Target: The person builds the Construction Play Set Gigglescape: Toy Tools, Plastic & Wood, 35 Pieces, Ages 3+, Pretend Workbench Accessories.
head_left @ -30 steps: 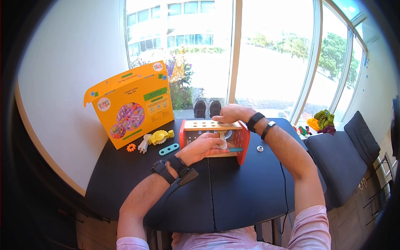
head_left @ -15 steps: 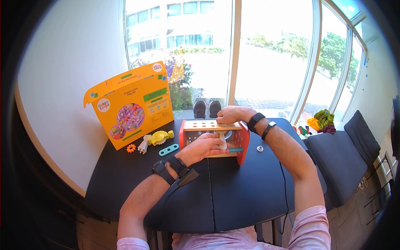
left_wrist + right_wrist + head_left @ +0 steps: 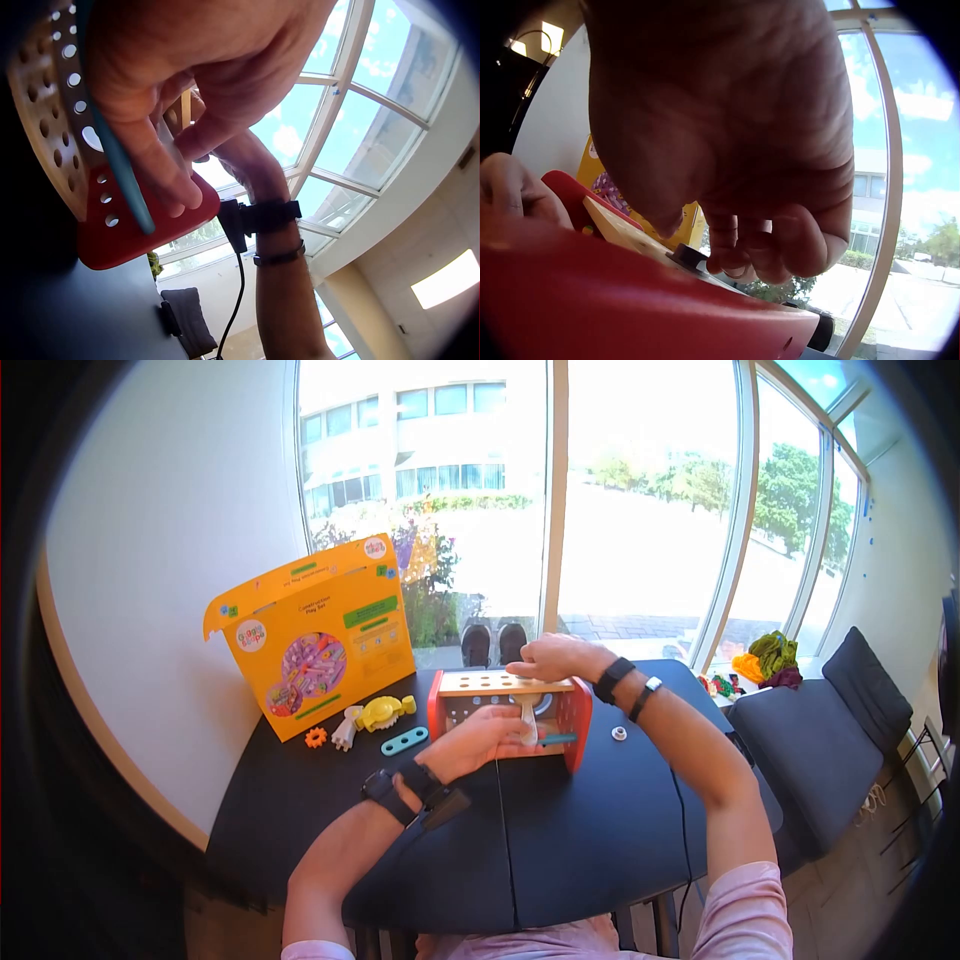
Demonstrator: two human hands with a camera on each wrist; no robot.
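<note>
A toy workbench [image 3: 480, 681] has a pale wooden top with holes and red end panels [image 3: 615, 307]. My left hand [image 3: 478, 741] reaches to its open front and pinches a whitish wrench-like piece [image 3: 527, 722] upright beneath the top, between thumb and fingers. Alongside those fingers runs a teal bar [image 3: 120, 169]. Over the top, near its right end, my right hand [image 3: 560, 658] bends its fingers downward. A dark round knob [image 3: 690, 257] stands on the top just below the right thumb and fingertips, with a small gap showing under the thumb.
Left of the bench lie a teal strip with holes [image 3: 404, 741], a yellow piece [image 3: 385, 712], a whitish piece [image 3: 346, 728] and an orange gear [image 3: 316, 738]. A yellow box [image 3: 325, 645] stands behind them. To the right are a small white round piece [image 3: 619, 734] and a black cable [image 3: 682, 830].
The head view has tilted, so the scene sits lower. My right fingertips have moved slightly left along the bench top. My left hand keeps its hold on the whitish piece.
</note>
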